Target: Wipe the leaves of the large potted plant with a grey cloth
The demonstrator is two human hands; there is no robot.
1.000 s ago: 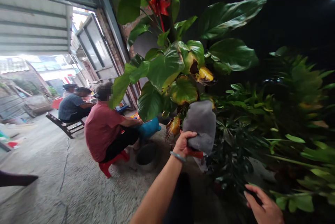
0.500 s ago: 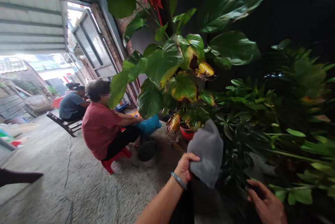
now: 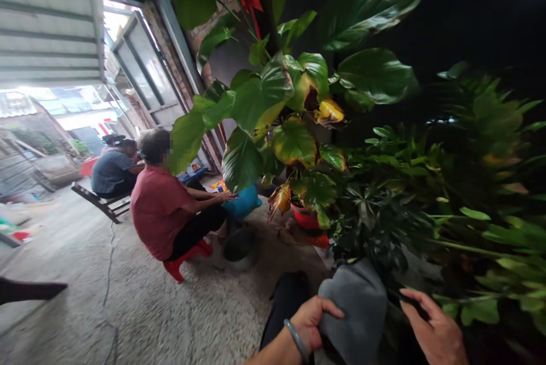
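Grey cloth (image 3: 356, 308) hangs low in front of the person, between the two hands, its longer axis running roughly up and down the view. Whether it is a flat piece or a pouch, I cannot tell. The left hand (image 3: 313, 319), with a pale bracelet (image 3: 296, 339) at its wrist, is clamped on the cloth's left edge, one finger laid across the front; the cloth lies to the right of that hand.

The right hand (image 3: 439, 331) is on the far side, its thumb and forefinger pinched on a slim dark object (image 3: 416, 303) whose kind is too dim to make out. The relation that matters most is the narrow gap between the cloth's right edge and the right fingertips: just beside, apparently not touching. The left hand is the nearer one, being in contact. Whether the dark object's far end meets the cloth is lost in shadow.

A dark trouser leg (image 3: 288, 302) shows left of the cloth. Leafy plants (image 3: 384, 217) stand beyond it, with a red pot (image 3: 305, 217) farther off to the left.
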